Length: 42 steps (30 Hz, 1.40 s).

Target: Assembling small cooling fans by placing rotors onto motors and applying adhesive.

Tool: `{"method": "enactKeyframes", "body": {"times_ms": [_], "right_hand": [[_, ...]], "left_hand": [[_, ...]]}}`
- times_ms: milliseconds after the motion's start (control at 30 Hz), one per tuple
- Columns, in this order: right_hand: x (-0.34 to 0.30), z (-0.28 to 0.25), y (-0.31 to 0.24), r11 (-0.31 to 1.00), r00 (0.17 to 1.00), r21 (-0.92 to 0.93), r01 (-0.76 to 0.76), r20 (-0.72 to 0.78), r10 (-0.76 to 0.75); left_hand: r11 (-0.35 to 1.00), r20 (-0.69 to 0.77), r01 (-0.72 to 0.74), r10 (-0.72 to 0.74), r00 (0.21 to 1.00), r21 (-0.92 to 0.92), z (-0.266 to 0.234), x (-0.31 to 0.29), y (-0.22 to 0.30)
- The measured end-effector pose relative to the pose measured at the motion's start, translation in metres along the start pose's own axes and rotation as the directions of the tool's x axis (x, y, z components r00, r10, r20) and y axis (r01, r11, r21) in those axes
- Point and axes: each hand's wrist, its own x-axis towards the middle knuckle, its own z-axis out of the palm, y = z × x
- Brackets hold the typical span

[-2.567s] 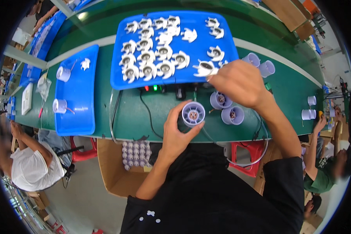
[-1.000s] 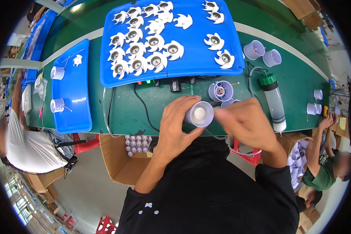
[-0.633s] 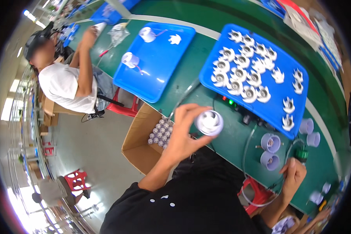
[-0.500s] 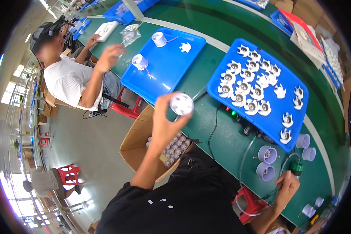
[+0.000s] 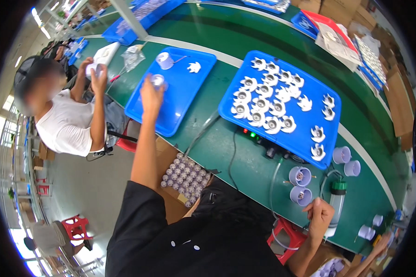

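My left hand reaches over the left blue tray. Its fingers are closed around a small white cup-shaped housing, low at the tray surface. Another white housing with a thin lead and a white bladed fan wheel lie farther back in that tray. My right hand is loosely curled, with nothing visible in it. It is beside a clear cylinder with a green cap and close to two pale purple cups with parts inside.
A second blue tray holds several white fan wheels. More purple cups stand right of it. Below the table edge, a cardboard box contains several round parts. A co-worker sits at left holding a white part. A hose crosses the table edge.
My left hand has carried the white housing forward and left, down into the left tray. My right hand stays near the green-capped cylinder. The view has shifted, and the co-worker now holds a white part.
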Motion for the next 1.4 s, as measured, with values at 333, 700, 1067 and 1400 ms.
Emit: {"method": "enactKeyframes", "body": {"times_ms": [333,700,1067,1400], "right_hand": [[0.036,-0.012,-0.023,0.997,0.998,-0.062,0.056,-0.026,-0.057],[0.128,-0.003,-0.033,0.741,0.891,-0.512,0.434,0.121,-0.438],[0.172,0.042,-0.021,0.068,0.732,-0.863,0.500,0.379,-0.567],[0.167,0.040,-0.029,-0.033,0.830,-0.940,0.340,0.317,-0.460]], "left_hand": [[0.780,0.252,-0.176,0.394,0.884,-0.600,-0.042,-0.162,0.191],[0.676,0.445,-0.244,0.671,0.594,-0.695,-0.003,-0.277,0.293],[0.746,0.517,-0.203,0.605,0.606,-0.635,0.017,-0.277,0.311],[0.634,0.450,-0.030,0.581,0.678,-0.773,-0.024,-0.263,0.285]]}}
